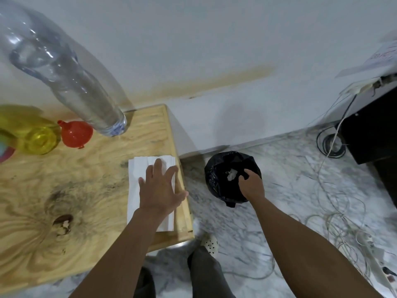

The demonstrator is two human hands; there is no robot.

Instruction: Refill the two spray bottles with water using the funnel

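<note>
A person stands at the right end of a wooden table [86, 190], grey trousers and one white perforated shoe [210, 244] showing below. Both bare forearms reach forward.

The left hand [160, 186] lies flat, palm down and fingers spread, on a stack of white paper napkins [137, 173] at the table's right edge; it presses on them without gripping.

The right hand [251, 183] is off the table, over a small bin lined with a black bag [214, 181] on the marble floor [279, 164] just beside the table. Its fingers hang loosely bent, pointing down into the bin, with nothing visible in them. A crumpled white scrap [232, 175] lies inside the bin, just beside the fingertips.

Further back on the table, well apart from both hands, is the red funnel [76, 134], resting on the wood. Touching it on the left is a see-through yellow spray bottle [32, 134], viewed from above, so that its neck shows as a ring. A teal and pink object [4, 150] is cut off at the left edge; I cannot tell what it is. Behind the funnel stands a tall, clear plastic water bottle [64, 72], looming large against the pale wall.

At the far right, loose cables [333, 211] trail over the floor near a black cabinet [369, 130].
</note>
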